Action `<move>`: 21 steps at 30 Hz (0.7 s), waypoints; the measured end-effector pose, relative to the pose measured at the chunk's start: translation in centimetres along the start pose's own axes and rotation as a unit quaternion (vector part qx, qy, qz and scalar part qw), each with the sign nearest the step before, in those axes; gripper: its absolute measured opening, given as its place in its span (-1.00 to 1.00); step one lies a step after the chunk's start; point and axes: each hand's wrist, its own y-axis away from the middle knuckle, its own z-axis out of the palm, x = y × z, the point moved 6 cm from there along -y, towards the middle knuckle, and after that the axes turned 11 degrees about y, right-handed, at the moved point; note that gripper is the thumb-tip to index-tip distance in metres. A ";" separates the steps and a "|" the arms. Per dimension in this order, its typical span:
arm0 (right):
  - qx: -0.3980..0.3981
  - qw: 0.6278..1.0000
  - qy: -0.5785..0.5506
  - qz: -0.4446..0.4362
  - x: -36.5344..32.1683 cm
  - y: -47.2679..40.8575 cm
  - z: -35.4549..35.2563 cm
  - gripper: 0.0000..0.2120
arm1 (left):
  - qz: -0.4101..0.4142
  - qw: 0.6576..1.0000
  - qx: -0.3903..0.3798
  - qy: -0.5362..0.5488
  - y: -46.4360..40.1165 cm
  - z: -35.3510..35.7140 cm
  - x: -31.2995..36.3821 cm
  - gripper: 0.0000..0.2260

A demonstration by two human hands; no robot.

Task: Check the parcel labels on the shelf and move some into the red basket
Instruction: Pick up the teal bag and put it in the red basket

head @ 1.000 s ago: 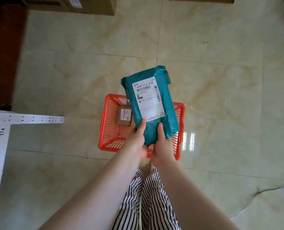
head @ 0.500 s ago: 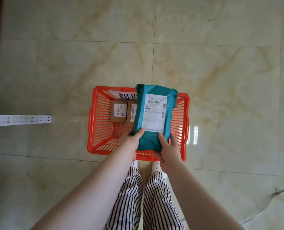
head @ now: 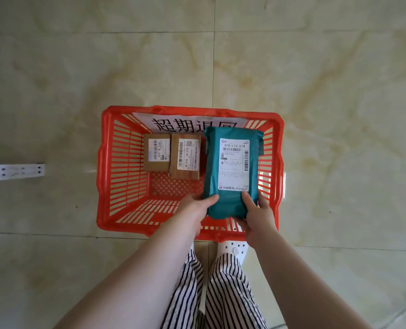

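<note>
Grip: left hand and right hand both clasp the near end of the teal parcel; on each the thumb lies on the parcel's top face at a near corner and the other fingers curl underneath, out of sight; a two-handed hold, neither hand free.

Held item: teal parcel, soft plastic mailer, white shipping label face up and readable; long axis runs straight away from the person, near end in the hands, far end toward the basket's far wall; it sits over the right half of the red basket, within the rim as seen from above — whether its underside already touches the basket floor cannot be told.

Key relation: the open floor space lies directly beneath the parcel; the judged step is a plain lowering and release, no turn needed; both hands are equally near, at the near rim.

Pose: both forearms reach forward and down, converging from either side of the striped trousers; wrists above the basket's near wall.

Also in the basket: two small cardboard boxes — left box and right box — side by side against the far wall, labels up, just left of the teal parcel; a white paper sign with printed characters on the far wall.

Surroundings: glossy marbled floor tiles; a white perforated shelf rail at left, well apart from the basket.
</note>
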 end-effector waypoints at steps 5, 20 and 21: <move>-0.020 0.999 0.017 -0.021 0.7 -1.3 0.0 -0.47 | -0.001 0.999 -0.031 -0.045 -1.4 -0.1 0.3 -0.60; 0.017 1.000 0.018 -0.016 0.0 -4.2 0.6 -0.42 | 0.141 0.983 -0.057 -0.104 -2.2 1.0 2.6 -0.45; 0.023 0.999 0.020 -0.015 0.0 -4.8 0.8 -0.41 | 0.163 0.978 -0.040 -0.127 -2.5 1.3 2.9 -0.46</move>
